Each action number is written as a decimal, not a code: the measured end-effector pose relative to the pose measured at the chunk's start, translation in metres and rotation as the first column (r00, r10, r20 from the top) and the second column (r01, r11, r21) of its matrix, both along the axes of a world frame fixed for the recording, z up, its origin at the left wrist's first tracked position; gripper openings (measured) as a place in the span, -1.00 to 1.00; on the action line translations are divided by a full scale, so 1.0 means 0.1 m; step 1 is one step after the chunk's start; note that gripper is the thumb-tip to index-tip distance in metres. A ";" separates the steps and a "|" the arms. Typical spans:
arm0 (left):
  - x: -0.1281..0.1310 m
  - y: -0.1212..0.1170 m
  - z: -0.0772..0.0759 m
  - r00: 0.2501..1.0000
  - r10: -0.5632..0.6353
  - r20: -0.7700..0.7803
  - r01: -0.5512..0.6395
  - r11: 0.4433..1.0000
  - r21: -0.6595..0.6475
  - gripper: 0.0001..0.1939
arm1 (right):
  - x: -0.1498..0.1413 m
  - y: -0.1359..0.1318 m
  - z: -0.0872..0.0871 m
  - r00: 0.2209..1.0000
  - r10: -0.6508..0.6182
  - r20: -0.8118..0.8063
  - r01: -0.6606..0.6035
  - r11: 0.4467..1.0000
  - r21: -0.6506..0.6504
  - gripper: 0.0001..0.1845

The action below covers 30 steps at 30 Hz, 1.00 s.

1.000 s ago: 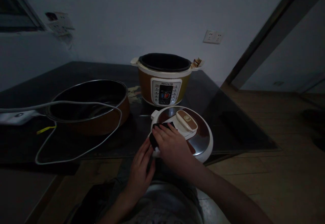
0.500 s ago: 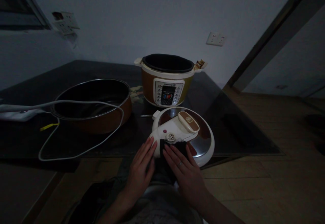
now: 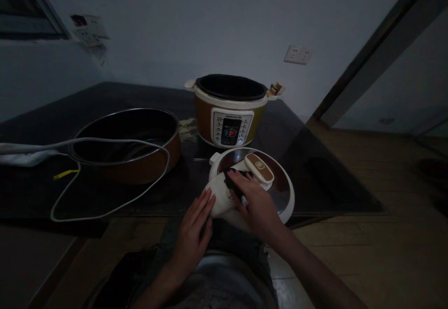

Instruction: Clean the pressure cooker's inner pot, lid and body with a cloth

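Since the frame half a second ago, the right hand (image 3: 259,208) has slid the black cloth (image 3: 237,184) up from the near edge of the pressure-cooker lid (image 3: 283,192) to beside its rounded, brown-topped handle (image 3: 259,168); its fingers are closed over the soft, bunched fabric. The left hand (image 3: 194,229) has stayed put, open, fingertips against the lid's smooth cream plastic. The lid, a glossy domed disc with a pale rim, sits at the near edge of the dark, sleek tabletop (image 3: 294,134). Behind it stands the drum-shaped electric pressure cooker (image 3: 258,121), brownish-gold sided, black inside. Leftward, a looping white cord (image 3: 115,214) crosses a wide, round brown pot (image 3: 154,165) with a shiny thin rim.
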State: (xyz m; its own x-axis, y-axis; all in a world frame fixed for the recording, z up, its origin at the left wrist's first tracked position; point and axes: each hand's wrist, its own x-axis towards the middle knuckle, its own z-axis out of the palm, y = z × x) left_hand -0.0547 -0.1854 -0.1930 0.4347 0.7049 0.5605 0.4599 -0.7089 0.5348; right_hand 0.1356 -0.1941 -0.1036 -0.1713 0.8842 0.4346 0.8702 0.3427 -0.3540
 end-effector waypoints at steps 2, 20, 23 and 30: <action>0.00 0.00 -0.01 1.000 0.007 -0.012 -0.007 1.000 0.004 -0.37 | 0.00 0.13 0.10 0.991 0.132 -0.009 -0.132 0.989 -0.067 -0.60; 0.02 0.00 0.01 0.999 0.025 -0.029 -0.024 0.999 0.024 -0.36 | -0.13 0.26 0.04 0.990 -0.131 0.049 0.138 0.974 -0.178 -0.40; 0.02 0.00 0.01 0.999 0.029 -0.030 -0.028 0.999 0.039 -0.35 | -0.04 0.05 -0.06 0.992 -0.123 0.011 0.123 0.987 -0.100 -0.44; 0.01 0.01 -0.04 0.999 0.035 -0.034 -0.033 0.998 0.053 -0.36 | 0.21 -0.43 -0.32 0.970 -0.219 0.102 0.212 0.975 0.069 -0.42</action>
State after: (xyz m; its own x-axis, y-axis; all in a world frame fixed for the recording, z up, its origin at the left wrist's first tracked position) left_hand -0.0539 -0.1839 -0.1970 0.4305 0.6897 0.5821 0.5021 -0.7190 0.4806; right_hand 0.1570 -0.2368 -0.1352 -0.0282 0.8795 0.4750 0.9578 0.1597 -0.2388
